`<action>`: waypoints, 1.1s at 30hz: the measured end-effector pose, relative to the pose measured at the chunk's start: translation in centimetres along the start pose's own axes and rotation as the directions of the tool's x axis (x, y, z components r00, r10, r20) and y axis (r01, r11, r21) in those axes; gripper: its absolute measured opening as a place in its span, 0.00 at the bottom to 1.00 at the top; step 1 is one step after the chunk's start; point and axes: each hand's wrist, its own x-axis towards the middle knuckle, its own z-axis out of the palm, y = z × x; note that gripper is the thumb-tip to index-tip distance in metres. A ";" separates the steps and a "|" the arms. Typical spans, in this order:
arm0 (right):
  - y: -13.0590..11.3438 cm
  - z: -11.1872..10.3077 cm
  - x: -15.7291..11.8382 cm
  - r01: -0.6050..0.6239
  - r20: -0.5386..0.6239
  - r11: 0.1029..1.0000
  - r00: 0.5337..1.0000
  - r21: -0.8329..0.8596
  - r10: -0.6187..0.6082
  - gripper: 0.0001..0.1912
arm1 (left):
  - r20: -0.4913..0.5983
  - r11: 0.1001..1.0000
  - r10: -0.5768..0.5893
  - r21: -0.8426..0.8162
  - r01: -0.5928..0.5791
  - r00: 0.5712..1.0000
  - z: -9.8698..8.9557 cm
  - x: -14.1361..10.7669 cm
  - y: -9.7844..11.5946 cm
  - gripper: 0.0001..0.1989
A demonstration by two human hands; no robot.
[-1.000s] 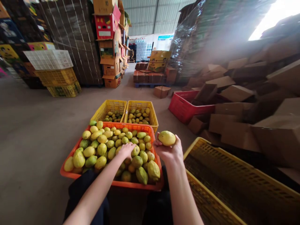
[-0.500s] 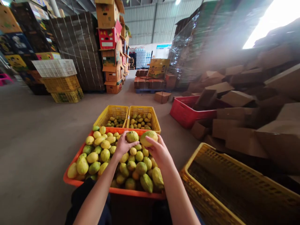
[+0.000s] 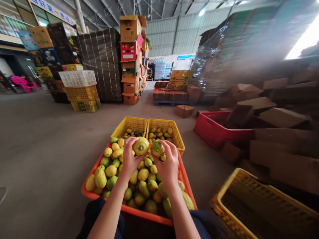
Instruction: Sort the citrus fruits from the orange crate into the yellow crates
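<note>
My left hand [image 3: 130, 156] grips a yellow-green fruit [image 3: 141, 146], its stem end turned toward me. Close beside it, my right hand [image 3: 168, 161] holds a greener fruit [image 3: 158, 148] between thumb and fingers. Both fruits are raised above an orange crate [image 3: 87, 194] heaped with yellow and green fruits [image 3: 143, 174]. My forearms cover part of the heap.
Behind the orange crate stand two yellow crates [image 3: 179, 135] with more fruit. A yellow crate [image 3: 249, 179] is at the lower right, with a red crate [image 3: 211, 132] and piled cardboard [image 3: 286, 146] beyond. Stacked boxes [image 3: 129, 63] stand farther back.
The view has swung left and up, so the surroundings sit farther right and lower. Both held fruits have been turned, and my right fingers now wrap over the top of theirs.
</note>
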 end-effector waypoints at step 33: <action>-3.3 -1.4 1.7 -0.669 0.452 0.253 0.687 0.699 0.570 0.22 | 0.510 -0.054 -0.812 -0.551 0.832 0.285 -2.4 1.1 1.7 0.38</action>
